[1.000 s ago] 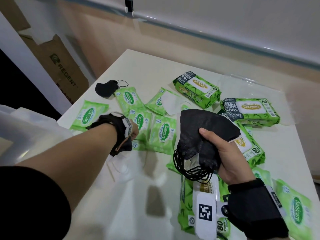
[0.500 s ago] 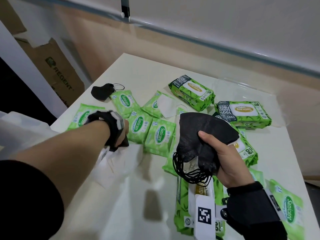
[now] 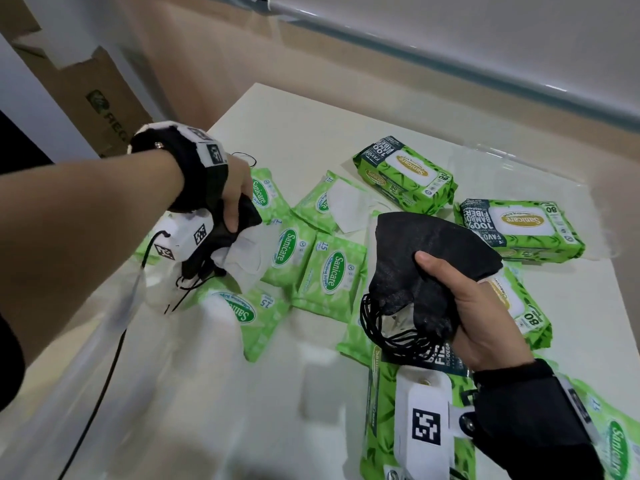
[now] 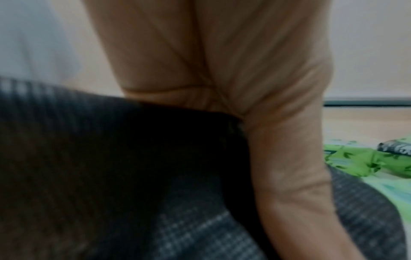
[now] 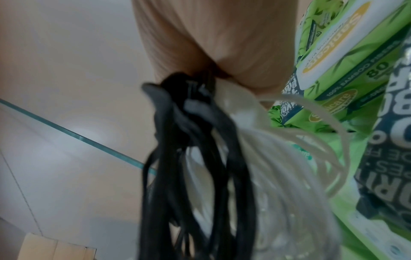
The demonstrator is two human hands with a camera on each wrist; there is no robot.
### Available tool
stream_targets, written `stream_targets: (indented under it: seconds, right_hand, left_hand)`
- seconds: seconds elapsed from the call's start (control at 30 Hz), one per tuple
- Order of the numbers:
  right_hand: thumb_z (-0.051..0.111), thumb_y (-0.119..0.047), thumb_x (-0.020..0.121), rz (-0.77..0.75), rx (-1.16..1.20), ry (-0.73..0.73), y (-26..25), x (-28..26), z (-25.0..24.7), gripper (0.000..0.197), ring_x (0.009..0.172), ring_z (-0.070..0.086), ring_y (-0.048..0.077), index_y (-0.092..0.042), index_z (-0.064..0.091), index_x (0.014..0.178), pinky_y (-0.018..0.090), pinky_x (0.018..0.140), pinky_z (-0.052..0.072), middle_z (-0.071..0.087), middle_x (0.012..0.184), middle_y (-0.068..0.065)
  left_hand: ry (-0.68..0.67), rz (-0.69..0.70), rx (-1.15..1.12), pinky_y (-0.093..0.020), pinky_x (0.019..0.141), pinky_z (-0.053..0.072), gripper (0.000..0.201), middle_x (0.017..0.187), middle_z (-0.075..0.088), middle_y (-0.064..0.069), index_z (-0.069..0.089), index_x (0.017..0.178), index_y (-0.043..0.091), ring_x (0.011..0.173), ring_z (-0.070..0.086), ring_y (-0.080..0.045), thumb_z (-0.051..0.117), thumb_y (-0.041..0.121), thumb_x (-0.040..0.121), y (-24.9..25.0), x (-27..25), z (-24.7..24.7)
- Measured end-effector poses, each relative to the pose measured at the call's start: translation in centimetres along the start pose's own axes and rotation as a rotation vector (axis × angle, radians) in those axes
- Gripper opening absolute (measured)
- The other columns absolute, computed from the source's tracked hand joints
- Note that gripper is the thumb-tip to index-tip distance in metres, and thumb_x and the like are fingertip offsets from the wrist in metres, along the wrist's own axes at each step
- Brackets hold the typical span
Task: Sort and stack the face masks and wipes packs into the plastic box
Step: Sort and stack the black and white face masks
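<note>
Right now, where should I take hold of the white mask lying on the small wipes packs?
Pinch the white mask at its near edge, coming down from the front: it lies flat and limp across the small wipes packs, so only an edge can probably be lifted.

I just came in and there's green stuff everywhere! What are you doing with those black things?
A person is sorting face masks and wipes packs. The right hand grips a bunch of black masks above the table. The left hand holds another black mask with a white mask. Green wipes packs lie scattered on the table. The clear plastic box at the near left holds nothing that shows.
</note>
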State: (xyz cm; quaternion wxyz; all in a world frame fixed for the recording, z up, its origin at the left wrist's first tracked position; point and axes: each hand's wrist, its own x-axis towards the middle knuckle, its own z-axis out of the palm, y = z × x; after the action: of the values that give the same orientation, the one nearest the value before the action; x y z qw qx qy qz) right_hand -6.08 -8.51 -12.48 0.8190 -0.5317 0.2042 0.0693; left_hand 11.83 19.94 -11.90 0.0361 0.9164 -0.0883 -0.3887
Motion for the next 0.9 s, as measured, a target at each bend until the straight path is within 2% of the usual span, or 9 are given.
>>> stream_targets:
  seconds: [0.07,0.2,0.4,0.5,0.6,0.7,0.77,0.83,0.9]
  right_hand:
    - [0.065,-0.012,0.072,0.004,-0.008,-0.006,0.1,0.2,0.3,0.040,0.100,0.069,0.025,-0.004,0.067,0.111,0.037,0.084,0.057,0.072,0.108,0.013]
    - [0.065,-0.012,0.073,0.006,-0.007,-0.013,0.2,0.0,0.2,0.038,0.100,0.069,0.026,-0.005,0.068,0.110,0.039,0.085,0.056,0.072,0.108,0.013]
    - [0.067,-0.014,0.071,0.032,-0.032,0.017,0.1,0.3,0.0,0.042,0.102,0.069,0.027,-0.004,0.067,0.111,0.041,0.087,0.055,0.072,0.108,0.013]
    - [0.067,-0.014,0.071,0.035,-0.022,0.016,0.3,0.5,0.2,0.042,0.102,0.069,0.027,-0.003,0.067,0.111,0.042,0.088,0.054,0.072,0.108,0.014]
    - [0.069,-0.014,0.069,0.041,-0.029,0.027,0.6,0.6,0.2,0.042,0.103,0.068,0.029,-0.003,0.068,0.110,0.044,0.090,0.053,0.071,0.108,0.014]
    - [0.070,-0.016,0.067,0.050,-0.024,0.031,0.8,0.6,0.2,0.045,0.103,0.068,0.029,-0.003,0.068,0.110,0.047,0.091,0.052,0.072,0.108,0.014]
    - [0.070,-0.015,0.068,0.050,-0.017,0.028,0.9,0.5,0.2,0.045,0.103,0.068,0.029,-0.003,0.068,0.111,0.047,0.091,0.053,0.071,0.109,0.014]
    - [0.068,-0.014,0.070,0.042,-0.018,0.033,0.8,0.4,0.2,0.042,0.100,0.069,0.027,-0.003,0.068,0.111,0.043,0.088,0.055,0.072,0.108,0.014]
    - [0.068,-0.014,0.070,0.035,-0.023,0.037,0.8,0.3,0.1,0.044,0.101,0.069,0.027,-0.003,0.067,0.113,0.042,0.087,0.055,0.072,0.109,0.013]
  left_hand:
    - [0.051,0.028,-0.005,-0.012,0.042,0.041,0.017,0.047,0.060,0.009,0.068,0.065,0.012,0.041,0.053,-0.001,0.085,0.008,0.061,0.8,0.3,-0.5]
    - [0.166,0.068,-0.074,-0.011,0.042,0.041,0.029,0.072,0.064,-0.006,0.071,0.089,0.000,0.056,0.053,-0.011,0.083,0.011,0.065,0.6,1.0,-0.8]
    - [0.351,0.115,-0.268,-0.007,0.042,0.040,0.024,0.067,0.063,0.003,0.070,0.089,0.008,0.047,0.055,-0.001,0.081,0.011,0.068,-0.6,2.0,-0.5]
    - [0.240,0.057,-0.180,-0.013,0.055,0.045,0.033,0.077,0.066,-0.002,0.070,0.100,0.009,0.066,0.059,-0.013,0.081,0.018,0.070,-2.0,2.8,1.2]
    - [0.099,-0.021,-0.084,-0.012,0.058,0.047,0.034,0.087,0.067,-0.003,0.068,0.102,0.012,0.071,0.059,-0.014,0.081,0.020,0.071,-2.9,3.3,2.0]
    - [-0.115,-0.100,-0.055,-0.028,0.076,0.053,0.037,0.092,0.072,-0.005,0.070,0.098,0.008,0.079,0.064,-0.019,0.085,0.016,0.065,-3.2,3.4,2.1]
    - [-0.249,-0.146,0.016,-0.032,0.083,0.053,0.037,0.103,0.070,-0.004,0.069,0.101,0.011,0.091,0.064,-0.021,0.083,0.015,0.067,-3.0,3.2,2.5]
    - [-0.284,-0.180,0.072,-0.030,0.083,0.054,0.042,0.111,0.067,0.002,0.067,0.107,0.013,0.101,0.062,-0.021,0.082,0.016,0.068,-2.8,3.1,2.9]
    - [-0.334,-0.206,0.084,-0.035,0.088,0.053,0.041,0.111,0.069,-0.005,0.068,0.107,0.009,0.103,0.063,-0.025,0.082,0.017,0.069,-2.6,2.9,3.1]
